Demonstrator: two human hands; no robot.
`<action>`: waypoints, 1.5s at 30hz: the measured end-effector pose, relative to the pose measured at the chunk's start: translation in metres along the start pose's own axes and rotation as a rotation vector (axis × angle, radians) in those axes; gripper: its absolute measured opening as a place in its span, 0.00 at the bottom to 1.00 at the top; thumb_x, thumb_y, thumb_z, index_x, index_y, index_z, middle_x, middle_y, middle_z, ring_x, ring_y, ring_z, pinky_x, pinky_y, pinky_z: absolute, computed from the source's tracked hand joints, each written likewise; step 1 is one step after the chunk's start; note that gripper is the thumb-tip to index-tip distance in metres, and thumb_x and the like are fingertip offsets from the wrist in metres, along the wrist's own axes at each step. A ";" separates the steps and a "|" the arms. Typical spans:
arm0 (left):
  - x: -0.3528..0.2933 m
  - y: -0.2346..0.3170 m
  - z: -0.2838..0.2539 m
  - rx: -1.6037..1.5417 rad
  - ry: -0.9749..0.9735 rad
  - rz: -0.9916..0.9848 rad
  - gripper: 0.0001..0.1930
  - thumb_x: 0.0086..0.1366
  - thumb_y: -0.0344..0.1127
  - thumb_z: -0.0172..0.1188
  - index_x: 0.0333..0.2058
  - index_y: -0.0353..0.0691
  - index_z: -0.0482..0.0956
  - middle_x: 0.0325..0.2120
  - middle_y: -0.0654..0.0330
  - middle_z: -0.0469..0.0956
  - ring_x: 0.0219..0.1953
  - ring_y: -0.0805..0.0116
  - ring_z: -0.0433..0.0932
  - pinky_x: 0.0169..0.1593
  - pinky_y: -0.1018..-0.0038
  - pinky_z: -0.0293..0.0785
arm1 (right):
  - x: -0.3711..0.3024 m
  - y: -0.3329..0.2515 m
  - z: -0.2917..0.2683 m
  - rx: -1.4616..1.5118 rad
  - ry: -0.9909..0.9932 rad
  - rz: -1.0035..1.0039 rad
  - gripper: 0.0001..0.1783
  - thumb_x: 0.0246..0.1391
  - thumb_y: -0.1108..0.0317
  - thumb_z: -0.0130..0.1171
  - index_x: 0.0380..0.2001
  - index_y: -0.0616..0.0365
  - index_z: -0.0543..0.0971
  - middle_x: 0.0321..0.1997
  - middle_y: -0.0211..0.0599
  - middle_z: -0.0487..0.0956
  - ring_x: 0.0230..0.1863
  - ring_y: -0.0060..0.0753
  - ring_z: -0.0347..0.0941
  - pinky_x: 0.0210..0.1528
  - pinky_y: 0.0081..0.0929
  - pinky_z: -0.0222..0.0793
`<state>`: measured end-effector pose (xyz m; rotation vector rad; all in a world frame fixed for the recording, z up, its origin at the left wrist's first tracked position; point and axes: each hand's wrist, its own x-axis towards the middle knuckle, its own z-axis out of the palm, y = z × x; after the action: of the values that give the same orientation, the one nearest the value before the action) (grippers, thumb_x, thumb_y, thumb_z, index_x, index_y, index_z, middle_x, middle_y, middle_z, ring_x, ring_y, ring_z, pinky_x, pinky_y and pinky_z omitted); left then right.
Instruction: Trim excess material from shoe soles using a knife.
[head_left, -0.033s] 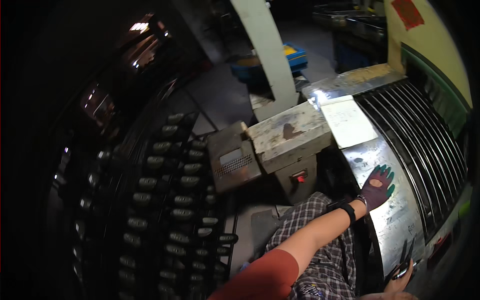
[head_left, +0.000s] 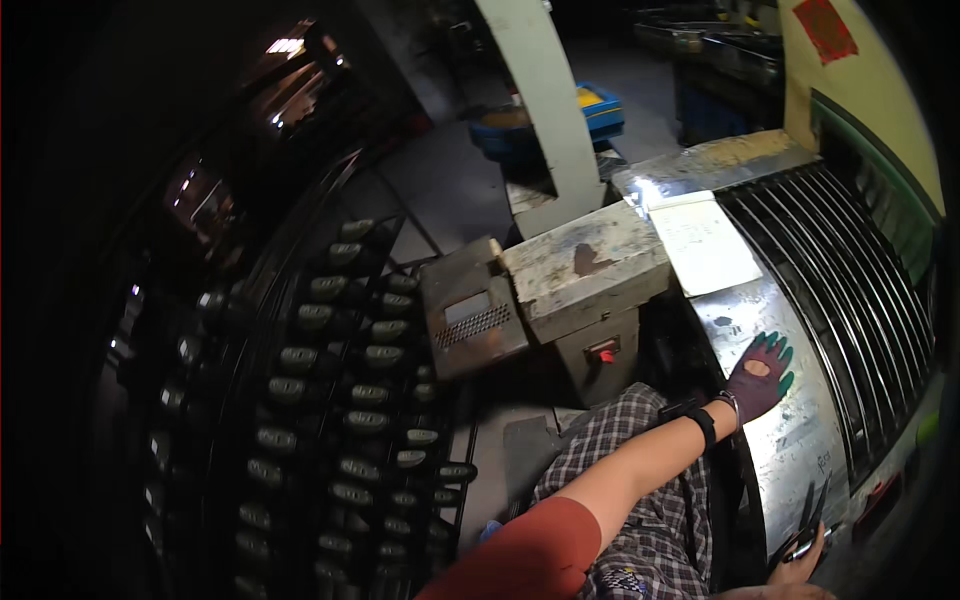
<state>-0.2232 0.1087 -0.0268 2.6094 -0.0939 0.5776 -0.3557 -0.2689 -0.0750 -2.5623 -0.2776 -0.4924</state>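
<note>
My left hand, in a purple glove with green fingertips and a round gap at its back, lies flat with fingers spread on a worn metal surface. At the lower right, my bare right hand is closed around a dark tool with two long, narrow prongs. Its exact kind is hard to make out, and part of that hand is cut off by the picture's dark rim. A white sheet of paper with handwriting rests on the metal beyond my left hand.
Parallel metal bars run along the right. A stained box-shaped machine part with a red switch stands left of the paper. Racks of dark pieces with pale oval ends fill the left. A pillar rises behind, near blue tubs.
</note>
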 end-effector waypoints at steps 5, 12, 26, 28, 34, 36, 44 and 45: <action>-0.005 -0.004 0.000 -0.035 -0.017 -0.028 0.24 0.66 0.45 0.44 0.53 0.33 0.70 0.56 0.43 0.68 0.61 0.47 0.62 0.68 0.58 0.49 | 0.016 -0.011 0.002 -1.108 0.177 -0.626 0.20 0.57 0.68 0.60 0.49 0.68 0.71 0.38 0.40 0.75 0.41 0.25 0.71 0.45 0.23 0.70; -0.004 0.004 -0.013 -0.035 -0.007 -0.034 0.24 0.65 0.45 0.45 0.53 0.33 0.71 0.56 0.44 0.68 0.60 0.47 0.63 0.68 0.57 0.49 | 0.005 0.071 0.035 0.860 0.060 0.769 0.22 0.56 0.59 0.62 0.51 0.55 0.74 0.45 0.31 0.78 0.47 0.27 0.72 0.50 0.22 0.70; -0.002 0.002 -0.010 -0.112 -0.116 -0.082 0.25 0.67 0.46 0.44 0.55 0.34 0.70 0.59 0.46 0.65 0.64 0.49 0.59 0.69 0.59 0.45 | 0.033 -0.060 -0.003 0.688 0.345 -0.412 0.18 0.52 0.67 0.57 0.46 0.63 0.77 0.39 0.46 0.80 0.40 0.40 0.75 0.46 0.31 0.70; -0.005 0.001 -0.010 -0.105 -0.098 -0.087 0.25 0.67 0.46 0.44 0.54 0.34 0.70 0.59 0.46 0.65 0.64 0.49 0.59 0.69 0.59 0.45 | 0.025 -0.072 -0.022 0.320 0.230 -0.245 0.18 0.52 0.67 0.57 0.46 0.63 0.77 0.39 0.46 0.80 0.40 0.40 0.75 0.46 0.31 0.70; -0.005 -0.002 -0.006 -0.112 -0.067 -0.098 0.24 0.67 0.45 0.44 0.54 0.34 0.71 0.59 0.46 0.66 0.63 0.48 0.59 0.69 0.59 0.46 | 0.022 -0.084 -0.033 0.111 0.069 -0.005 0.18 0.51 0.68 0.57 0.46 0.63 0.77 0.39 0.46 0.79 0.39 0.40 0.75 0.45 0.31 0.70; -0.003 0.000 -0.006 -0.120 -0.078 -0.084 0.24 0.67 0.45 0.45 0.54 0.34 0.71 0.58 0.46 0.66 0.63 0.48 0.60 0.69 0.58 0.46 | 0.022 -0.064 -0.020 0.157 0.035 0.076 0.19 0.51 0.68 0.58 0.46 0.62 0.77 0.40 0.46 0.79 0.39 0.40 0.75 0.45 0.31 0.70; -0.004 -0.006 0.000 -0.081 -0.036 -0.053 0.22 0.65 0.41 0.47 0.53 0.33 0.71 0.57 0.45 0.67 0.62 0.48 0.62 0.68 0.58 0.49 | 0.044 -0.088 -0.009 0.516 0.443 -0.486 0.15 0.56 0.68 0.52 0.44 0.64 0.78 0.33 0.44 0.80 0.34 0.42 0.75 0.43 0.33 0.71; -0.005 -0.005 0.000 -0.074 -0.006 -0.044 0.22 0.65 0.41 0.46 0.52 0.33 0.72 0.56 0.44 0.68 0.61 0.49 0.63 0.68 0.58 0.49 | 0.039 -0.085 -0.015 0.514 0.447 -0.485 0.15 0.56 0.68 0.52 0.44 0.64 0.78 0.33 0.44 0.80 0.34 0.42 0.75 0.43 0.33 0.71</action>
<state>-0.2267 0.1129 -0.0304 2.5348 -0.0581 0.5406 -0.3483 -0.2004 -0.0095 -1.8191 -0.7554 -1.0023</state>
